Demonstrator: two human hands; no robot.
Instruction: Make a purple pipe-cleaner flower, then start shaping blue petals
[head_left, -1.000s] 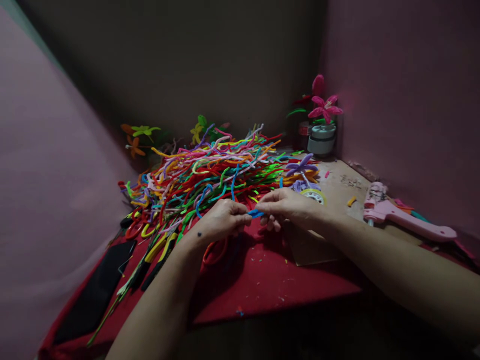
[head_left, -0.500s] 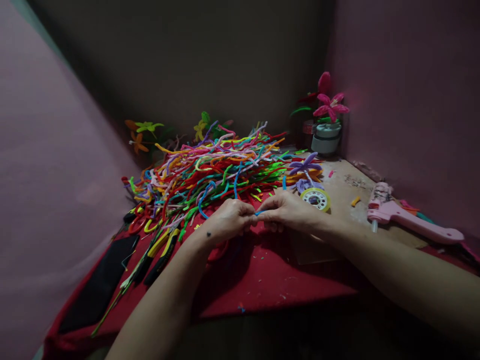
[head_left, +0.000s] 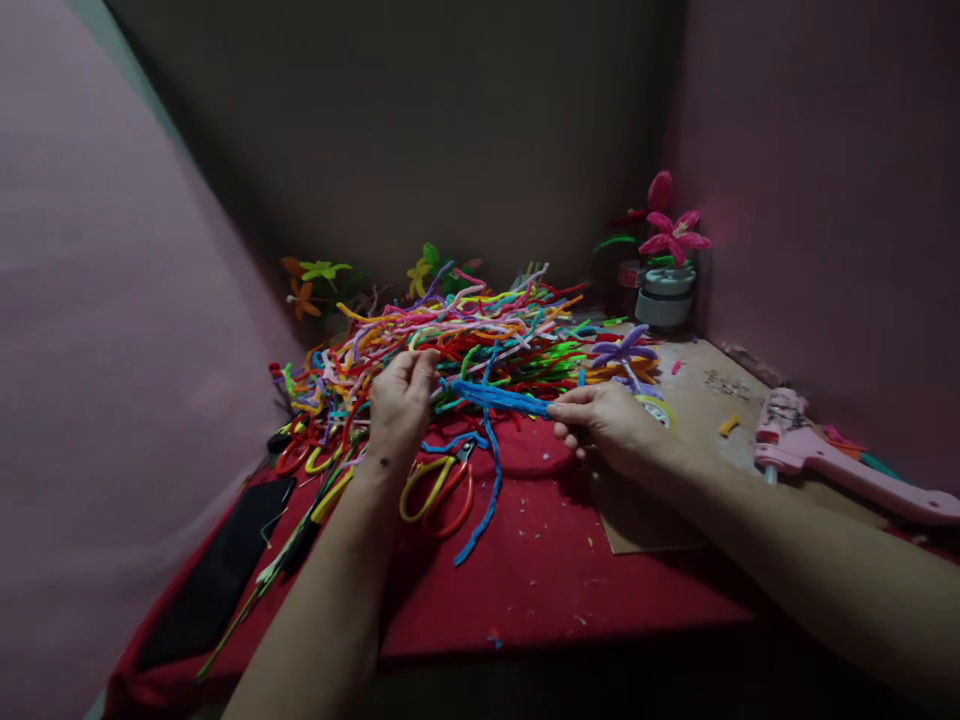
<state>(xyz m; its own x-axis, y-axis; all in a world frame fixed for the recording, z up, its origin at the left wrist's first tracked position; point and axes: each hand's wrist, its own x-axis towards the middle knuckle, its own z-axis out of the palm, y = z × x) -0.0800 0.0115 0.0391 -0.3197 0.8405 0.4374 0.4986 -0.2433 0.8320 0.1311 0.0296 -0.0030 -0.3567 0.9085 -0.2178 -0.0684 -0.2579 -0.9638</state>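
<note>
My right hand (head_left: 609, 425) pinches the right end of a folded blue pipe cleaner (head_left: 502, 398), whose strands lie side by side. The other end reaches toward my left hand (head_left: 401, 405), raised with its fingers pressed together; I cannot tell whether they grip that end. Another blue pipe cleaner (head_left: 489, 505) hangs down or lies on the red cloth below. Beside it, scissors (head_left: 448, 490) with a yellow and a red handle lie under my left hand. A large heap of coloured pipe cleaners (head_left: 457, 325) is behind both hands.
A pink glue gun (head_left: 844, 465) lies at the right on a board (head_left: 701, 375). Near my right wrist are a tape roll (head_left: 658, 410) and a purple pipe-cleaner flower (head_left: 624, 347). A grey pot (head_left: 666, 298) stands behind. A black phone (head_left: 217, 570) lies at the left.
My hands have moved apart, the left one up and leftward, showing the folded blue pipe cleaner between them. The scissors and a second blue pipe cleaner have come into sight. The view has shifted slightly.
</note>
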